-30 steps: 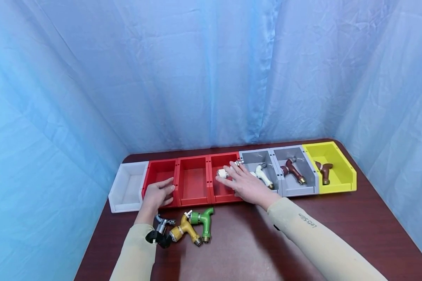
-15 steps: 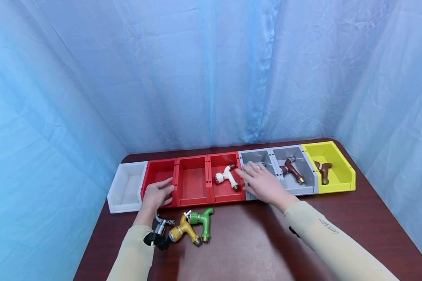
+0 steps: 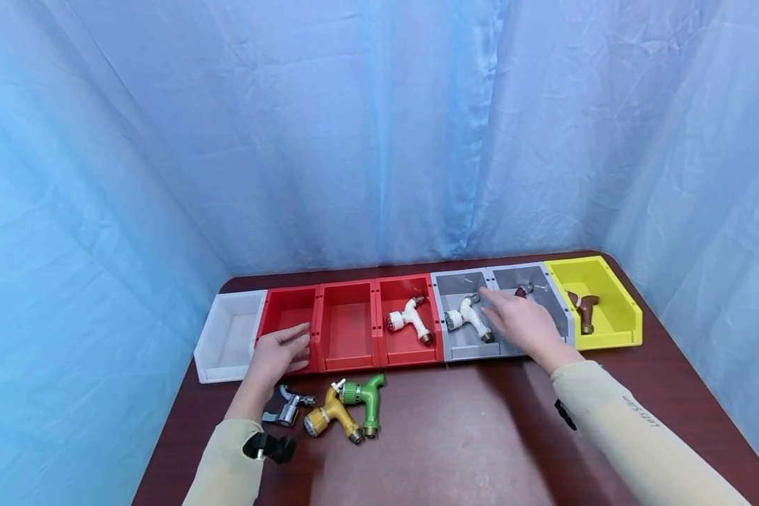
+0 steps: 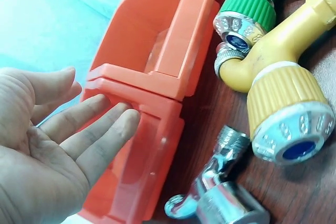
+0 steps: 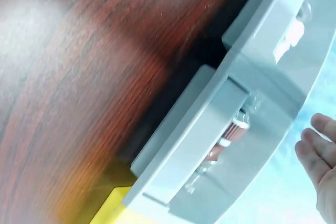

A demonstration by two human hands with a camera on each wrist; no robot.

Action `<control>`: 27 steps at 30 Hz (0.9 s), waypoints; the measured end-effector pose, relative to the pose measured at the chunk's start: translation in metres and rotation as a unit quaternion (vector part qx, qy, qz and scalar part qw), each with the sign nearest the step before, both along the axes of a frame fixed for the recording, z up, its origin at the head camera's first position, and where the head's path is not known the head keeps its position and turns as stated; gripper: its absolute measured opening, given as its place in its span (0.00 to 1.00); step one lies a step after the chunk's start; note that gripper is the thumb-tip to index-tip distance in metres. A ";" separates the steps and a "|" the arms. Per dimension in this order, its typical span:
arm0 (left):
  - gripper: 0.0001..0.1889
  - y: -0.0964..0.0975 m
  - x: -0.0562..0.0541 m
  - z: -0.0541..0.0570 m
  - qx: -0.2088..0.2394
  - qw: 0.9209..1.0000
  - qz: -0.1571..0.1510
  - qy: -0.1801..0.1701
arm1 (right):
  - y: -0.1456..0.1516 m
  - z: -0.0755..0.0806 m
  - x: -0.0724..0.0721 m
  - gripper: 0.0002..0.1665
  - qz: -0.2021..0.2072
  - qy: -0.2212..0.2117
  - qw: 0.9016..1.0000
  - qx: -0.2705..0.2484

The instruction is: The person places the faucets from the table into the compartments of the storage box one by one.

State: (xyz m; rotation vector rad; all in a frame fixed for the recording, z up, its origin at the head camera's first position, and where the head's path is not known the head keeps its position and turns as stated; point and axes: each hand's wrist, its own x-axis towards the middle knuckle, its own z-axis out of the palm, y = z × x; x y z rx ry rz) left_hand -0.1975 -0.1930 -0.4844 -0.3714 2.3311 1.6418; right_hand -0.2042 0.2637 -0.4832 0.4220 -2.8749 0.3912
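Note:
My right hand (image 3: 523, 323) hovers over the right grey bin (image 3: 559, 320), fingers extended and holding nothing. It covers most of a brown tap (image 3: 523, 291) lying in there. One white tap (image 3: 470, 318) lies in the left grey bin, another white tap (image 3: 410, 320) in the right-hand red bin. My left hand (image 3: 277, 360) stays at the leftmost red bin (image 3: 291, 302), fingers loosely spread with nothing in them. Close by on the table are a chrome tap (image 3: 289, 406), a yellow tap (image 3: 334, 414) and a green tap (image 3: 368, 402). The left wrist view shows that palm without any object.
The bins stand side by side along the back of the dark wooden table (image 3: 455, 436). A white bin (image 3: 228, 337) ends the row on the left, a yellow bin (image 3: 616, 330) with a brown tap (image 3: 585, 312) on the right. Blue curtains (image 3: 379, 140) hang behind.
My right hand has let go of the white tap in the right-hand red bin and moved right, past the left grey bin. My left hand has shifted slightly left, uncovering more of the chrome tap.

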 end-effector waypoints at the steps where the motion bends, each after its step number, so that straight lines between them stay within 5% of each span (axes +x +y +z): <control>1: 0.27 0.000 0.001 0.002 -0.001 1.000 -0.004 0.004 | 0.004 0.000 0.000 0.28 -0.006 0.005 1.000 -0.001; 12: 0.27 -0.002 0.022 0.013 -0.081 0.993 -0.059 0.057 | 0.031 -0.001 -0.001 0.27 -0.046 0.002 0.998 -0.050; 23: 0.24 0.012 0.050 0.019 -0.172 0.966 -0.147 0.126 | 0.035 -0.005 -0.006 0.30 -0.088 -0.123 0.979 -0.138; 27: 0.25 0.018 0.055 0.018 -0.189 0.955 -0.179 0.140 | 0.033 -0.002 -0.009 0.30 -0.085 -0.138 0.976 -0.146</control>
